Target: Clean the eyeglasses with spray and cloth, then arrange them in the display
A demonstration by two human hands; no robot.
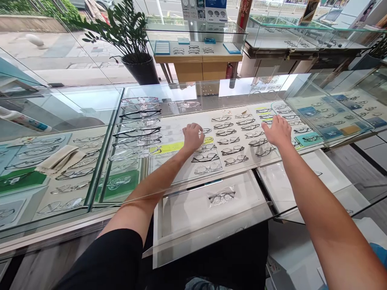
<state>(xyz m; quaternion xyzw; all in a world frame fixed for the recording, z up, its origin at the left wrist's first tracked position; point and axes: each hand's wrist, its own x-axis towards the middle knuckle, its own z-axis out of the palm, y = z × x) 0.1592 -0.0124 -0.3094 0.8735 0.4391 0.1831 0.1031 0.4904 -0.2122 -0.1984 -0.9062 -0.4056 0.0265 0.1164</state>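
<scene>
My left hand [192,137] reaches over the rows of eyeglasses in the display case. Its fingers are curled in at one end of a pair of thin-rimmed eyeglasses [207,131], and they appear to pinch it; the fingertips are partly hidden. Farther right, my right hand [278,132] hovers at a column of eyeglasses on a yellow-striped panel, thumb apart from the fingers and nothing visible in it. Between the hands, dark-framed eyeglasses [229,140] lie in two columns on a white display board [208,117]. Clear-framed eyeglasses [207,168] rest below my left wrist.
Several eyeglasses [137,131] lie in a stack at left. A folded beige cloth [60,161] and a white bottle [26,120] sit farther left. Nearer me, an open drawer [187,211] holds bagged eyeglasses [221,197]. A potted plant [139,68] stands behind the counter.
</scene>
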